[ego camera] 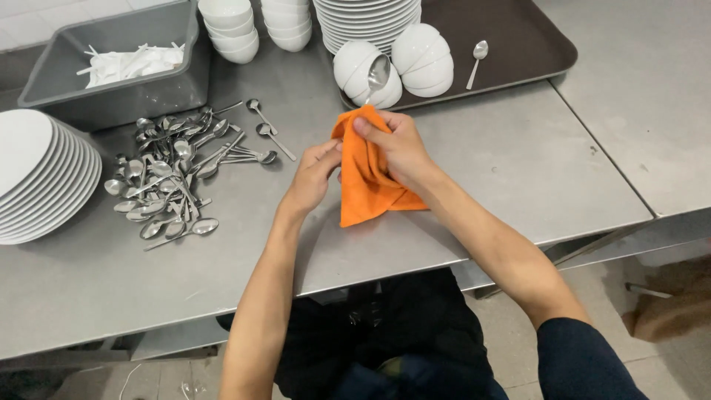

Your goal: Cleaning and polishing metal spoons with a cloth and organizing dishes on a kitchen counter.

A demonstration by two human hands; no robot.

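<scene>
An orange cloth [364, 194] hangs over the steel table, bunched around the handle of a metal spoon [378, 75] whose bowl sticks up out of the top. My right hand [396, 148] grips the cloth and the spoon handle inside it. My left hand [315, 174] pinches the cloth's left side just below. A pile of several loose spoons [172, 178] lies on the table to the left of my left hand.
A brown tray [518, 44] at the back holds upturned white bowls [422, 59], stacked plates [366, 22] and one spoon [478, 59]. More bowls [229, 30], a grey bin [118, 59] and a stack of plates [41, 174] stand at the left. The steel table [503, 170] ends near my body.
</scene>
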